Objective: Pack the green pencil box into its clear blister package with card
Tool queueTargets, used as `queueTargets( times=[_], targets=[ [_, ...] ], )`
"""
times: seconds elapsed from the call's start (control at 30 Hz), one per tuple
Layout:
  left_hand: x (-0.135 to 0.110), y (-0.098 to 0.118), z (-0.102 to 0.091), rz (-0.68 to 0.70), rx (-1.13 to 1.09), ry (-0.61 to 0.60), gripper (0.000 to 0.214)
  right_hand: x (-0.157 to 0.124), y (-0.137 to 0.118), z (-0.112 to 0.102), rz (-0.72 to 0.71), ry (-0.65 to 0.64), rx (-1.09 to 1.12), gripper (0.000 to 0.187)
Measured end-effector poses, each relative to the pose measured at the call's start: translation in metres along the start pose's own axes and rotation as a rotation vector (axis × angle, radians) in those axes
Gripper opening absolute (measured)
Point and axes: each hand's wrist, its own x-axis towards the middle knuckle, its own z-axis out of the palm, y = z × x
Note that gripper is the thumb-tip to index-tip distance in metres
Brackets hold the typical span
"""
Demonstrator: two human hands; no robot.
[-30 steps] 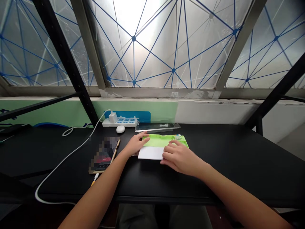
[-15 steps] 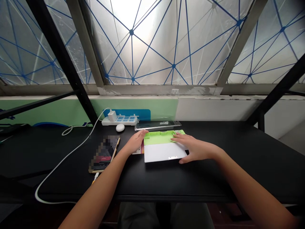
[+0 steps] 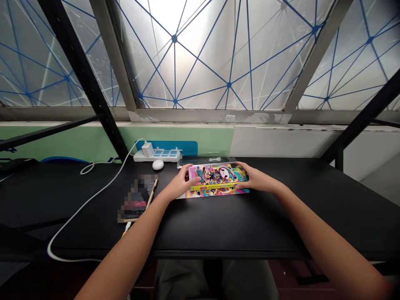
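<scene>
Hands hold a flat rectangular box with a bright cartoon print [image 3: 218, 175] from both ends. The left hand [image 3: 181, 183] grasps the box's left end, fingers curled over the top edge and thumb on the near side. The right hand [image 3: 253, 177] grasps the right end the same way, fingers across the far corner. The box spans the gap between the two hands, its printed face turned up and toward the person, its near edge raised a little above a second colourful printed sheet [image 3: 215, 192] lying flat just beneath it on the black tabletop [image 3: 225, 225].

Just beyond the fingertips lies a clear plastic tray [image 3: 208, 160]. Beyond the left hand sit a small white oval object [image 3: 158, 165] and a white power strip [image 3: 156, 155] with a plugged-in charger, whose white cable [image 3: 84, 206] trails off to the left of the left forearm. Beside the left wrist, on its outer side, lies a blurred flat device with a gold rim [image 3: 137, 200].
</scene>
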Motion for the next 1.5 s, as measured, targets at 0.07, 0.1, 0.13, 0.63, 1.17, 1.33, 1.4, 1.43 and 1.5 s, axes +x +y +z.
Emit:
queueTargets(
  times=[0.07,0.1,0.13,0.63,1.17,1.33,1.4,1.43,1.5],
  targets=[
    [-0.001,-0.002,0.001,0.019,0.054,-0.009,0.108,0.001,0.004,0.002,-0.037,0.013,-0.013,0.1],
    [-0.001,-0.003,0.001,0.036,0.081,-0.003,0.113,0.001,0.005,0.002,-0.056,0.024,-0.025,0.095],
    [-0.002,-0.003,0.001,0.059,0.107,0.01,0.114,0.001,0.005,0.003,-0.071,0.038,-0.037,0.089],
    [0.062,0.012,-0.009,0.243,0.456,0.3,0.05,0.08,0.005,0.014,-0.17,0.29,0.156,0.064],
    [0.063,-0.008,-0.006,0.069,0.606,0.45,0.066,0.075,-0.004,0.04,-0.189,0.343,-0.23,0.047],
    [0.063,-0.007,-0.002,0.035,0.834,0.338,0.053,0.07,-0.008,0.041,-0.216,0.353,-0.32,0.039],
    [0.062,-0.004,0.002,0.009,0.942,0.301,0.048,0.068,-0.013,0.042,-0.263,0.38,-0.379,0.036],
    [0.062,-0.002,0.004,0.01,0.986,0.289,0.047,0.067,-0.018,0.044,-0.306,0.388,-0.404,0.034],
    [0.06,0.002,0.01,0.038,1.041,0.253,0.048,0.063,-0.032,0.049,-0.432,0.368,-0.42,0.032]
  ],
)
